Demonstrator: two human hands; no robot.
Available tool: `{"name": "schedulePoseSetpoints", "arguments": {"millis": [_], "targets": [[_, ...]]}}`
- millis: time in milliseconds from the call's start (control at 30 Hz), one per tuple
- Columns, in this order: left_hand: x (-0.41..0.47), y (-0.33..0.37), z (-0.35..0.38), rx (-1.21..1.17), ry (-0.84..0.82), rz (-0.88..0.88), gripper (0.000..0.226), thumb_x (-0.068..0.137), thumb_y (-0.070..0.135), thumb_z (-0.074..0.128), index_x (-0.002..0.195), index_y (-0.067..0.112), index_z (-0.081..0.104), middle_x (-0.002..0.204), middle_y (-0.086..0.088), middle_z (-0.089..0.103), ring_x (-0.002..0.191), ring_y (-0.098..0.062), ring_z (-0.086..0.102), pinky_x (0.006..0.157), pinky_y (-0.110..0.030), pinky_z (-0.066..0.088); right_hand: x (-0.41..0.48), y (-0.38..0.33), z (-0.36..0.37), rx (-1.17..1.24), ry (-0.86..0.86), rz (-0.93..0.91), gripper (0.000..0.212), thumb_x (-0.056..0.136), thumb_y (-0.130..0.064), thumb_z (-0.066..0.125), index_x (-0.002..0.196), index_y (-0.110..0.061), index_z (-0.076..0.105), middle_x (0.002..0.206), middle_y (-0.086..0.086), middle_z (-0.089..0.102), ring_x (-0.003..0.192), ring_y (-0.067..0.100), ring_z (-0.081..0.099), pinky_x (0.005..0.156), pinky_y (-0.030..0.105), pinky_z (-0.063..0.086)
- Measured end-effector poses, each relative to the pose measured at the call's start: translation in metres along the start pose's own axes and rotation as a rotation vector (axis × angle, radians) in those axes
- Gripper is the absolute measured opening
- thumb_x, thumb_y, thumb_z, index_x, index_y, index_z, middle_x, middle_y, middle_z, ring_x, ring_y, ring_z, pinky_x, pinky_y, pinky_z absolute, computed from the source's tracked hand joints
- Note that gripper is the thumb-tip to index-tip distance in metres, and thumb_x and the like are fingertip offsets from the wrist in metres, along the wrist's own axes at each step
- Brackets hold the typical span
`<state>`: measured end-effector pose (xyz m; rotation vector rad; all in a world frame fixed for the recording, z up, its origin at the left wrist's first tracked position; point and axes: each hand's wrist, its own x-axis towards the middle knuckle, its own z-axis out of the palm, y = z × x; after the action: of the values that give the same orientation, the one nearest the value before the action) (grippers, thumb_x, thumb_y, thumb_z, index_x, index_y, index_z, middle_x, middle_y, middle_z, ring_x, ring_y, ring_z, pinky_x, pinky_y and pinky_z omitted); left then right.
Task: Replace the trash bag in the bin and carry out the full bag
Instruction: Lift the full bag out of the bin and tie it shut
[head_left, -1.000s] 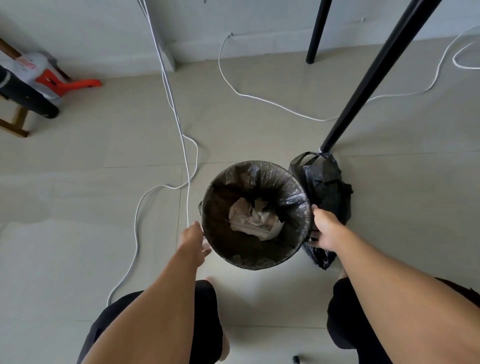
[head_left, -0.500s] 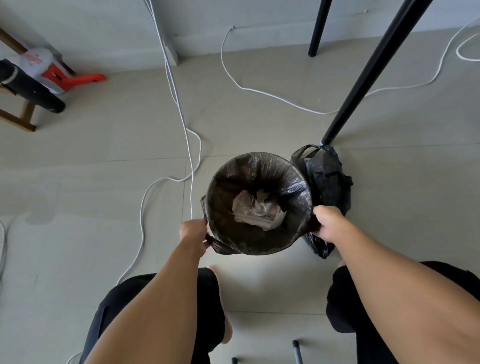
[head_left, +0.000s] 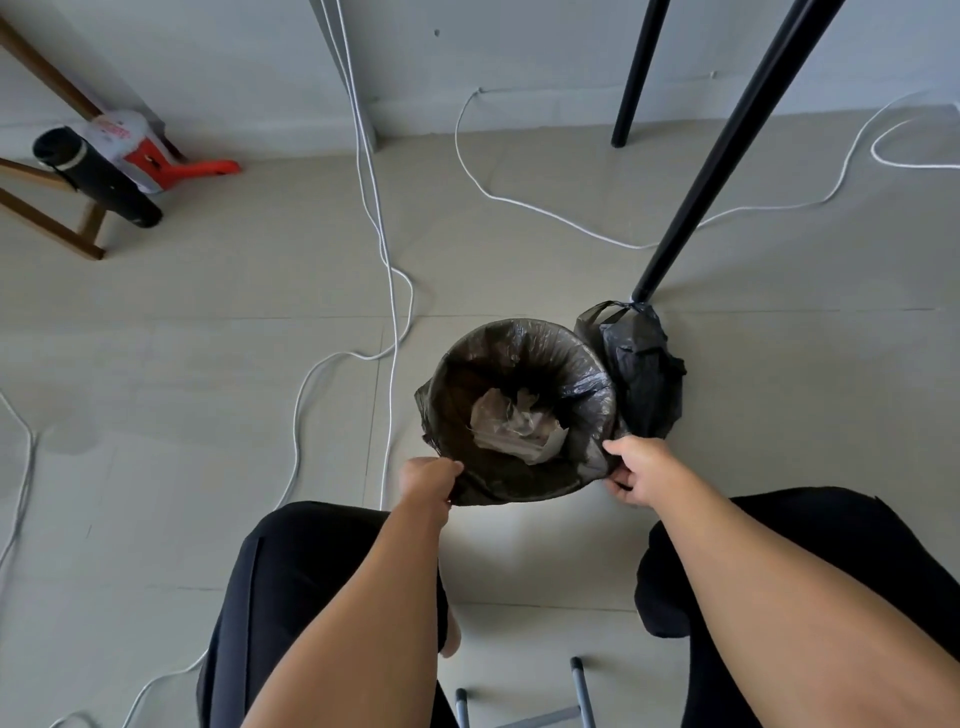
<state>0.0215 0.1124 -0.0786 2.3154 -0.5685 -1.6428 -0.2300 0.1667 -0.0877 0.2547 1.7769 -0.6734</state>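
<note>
1. Two hands are engaged at the near rim of the bin (head_left: 441, 415): the left hand (head_left: 426, 480) is closed on the bag's folded-over edge at the near-left, and the right hand (head_left: 641, 467) is pinched on the edge at the near-right.
2. One lined bin is counted, standing on the floor (head_left: 208, 338) near its middle, just beside the foot of a slanted black leg (head_left: 727, 150).
3. One trash bag (head_left: 587, 405) is still seated in the bin — crumpled paper (head_left: 519, 426) is seen at its bottom, so it appears far from full.
4. One other black bag (head_left: 644, 374) lies on the floor touching the bin's far-right side; whether it is the fresh liner cannot be told.
5. Judged progress: early — the liner's edge is only being freed. Lifting it out, tying it, fitting a new bag and carrying out the old one are left.
6. Several white cables (head_left: 384, 249) cross the floor; an exact count cannot be given.
</note>
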Motion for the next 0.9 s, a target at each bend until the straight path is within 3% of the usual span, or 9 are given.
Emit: {"name": "schedulePoseSetpoints", "arguments": {"millis": [133, 267, 433, 600, 733, 833, 900], "targets": [[-0.009, -0.004, -0.005, 0.082, 0.037, 0.03, 0.012, 0.087, 0.001, 0.061, 0.075, 0.005, 0.059, 0.076, -0.01, 0.06, 0.058, -0.02, 0.054, 0.046, -0.025, 0.042, -0.01, 0.005, -0.004, 0.017, -0.035, -0.013, 0.006, 0.091, -0.008, 0.06, 0.087, -0.011, 0.057, 0.075, 0.007, 0.064, 0.065, 0.019, 0.06, 0.054, 0.035, 0.049], [-0.011, 0.005, -0.015, 0.0, 0.057, 0.031, 0.017, 0.087, -0.002, 0.048, 0.076, 0.007, 0.056, 0.071, -0.007, 0.052, 0.058, -0.019, 0.048, 0.048, -0.027, 0.04, -0.017, -0.005, -0.01, 0.068, -0.056, -0.041, 0.004, 0.091, -0.005, 0.059, 0.089, -0.008, 0.058, 0.079, 0.012, 0.064, 0.068, 0.023, 0.061, 0.055, 0.038, 0.051], [-0.01, 0.02, -0.016, -0.182, 0.006, 0.052, 0.031, 0.091, 0.0, 0.043, 0.089, 0.014, 0.07, 0.083, -0.004, 0.064, 0.066, -0.017, 0.06, 0.045, -0.024, 0.043, -0.021, -0.027, -0.01, 0.06, -0.104, -0.088, 0.013, 0.086, -0.015, 0.07, 0.09, -0.008, 0.06, 0.081, 0.01, 0.066, 0.071, 0.023, 0.064, 0.054, 0.035, 0.052], [-0.002, 0.033, -0.017, -0.288, -0.064, 0.107, 0.031, 0.087, -0.007, 0.046, 0.079, 0.016, 0.065, 0.088, -0.003, 0.065, 0.08, -0.018, 0.06, 0.066, -0.03, 0.048, -0.018, -0.05, -0.011, 0.143, -0.134, -0.116, 0.021, 0.082, -0.022, 0.075, 0.096, -0.012, 0.063, 0.091, 0.007, 0.07, 0.078, 0.022, 0.066, 0.062, 0.034, 0.051], [-0.001, 0.048, -0.02, -0.526, -0.114, 0.19, 0.034, 0.082, -0.017, 0.034, 0.088, 0.008, 0.056, 0.079, -0.006, 0.059, 0.079, -0.018, 0.059, 0.073, -0.029, 0.046, -0.014, -0.071, -0.01, 0.3, -0.114, -0.207, 0.011, 0.085, -0.005, 0.062, 0.089, -0.015, 0.062, 0.094, 0.006, 0.066, 0.085, 0.019, 0.063, 0.078, 0.035, 0.046], [-0.003, 0.063, -0.024, -0.674, -0.265, 0.218, 0.019, 0.079, -0.005, 0.039, 0.073, 0.009, 0.05, 0.072, -0.008, 0.055, 0.064, -0.02, 0.05, 0.065, -0.028, 0.041, -0.014, -0.084, -0.009, 0.403, -0.123, -0.279, 0.016, 0.082, 0.001, 0.058, 0.084, -0.014, 0.061, 0.092, 0.005, 0.064, 0.09, 0.018, 0.061, 0.092, 0.036, 0.042], [-0.005, 0.075, -0.026, -0.681, -0.321, 0.232, 0.017, 0.084, 0.009, 0.048, 0.068, 0.014, 0.046, 0.061, -0.004, 0.047, 0.052, -0.017, 0.04, 0.057, -0.026, 0.035, -0.016, -0.093, -0.01, 0.421, -0.143, -0.309, 0.011, 0.079, -0.004, 0.065, 0.084, -0.013, 0.061, 0.087, 0.004, 0.064, 0.086, 0.019, 0.061, 0.085, 0.033, 0.044]]}}
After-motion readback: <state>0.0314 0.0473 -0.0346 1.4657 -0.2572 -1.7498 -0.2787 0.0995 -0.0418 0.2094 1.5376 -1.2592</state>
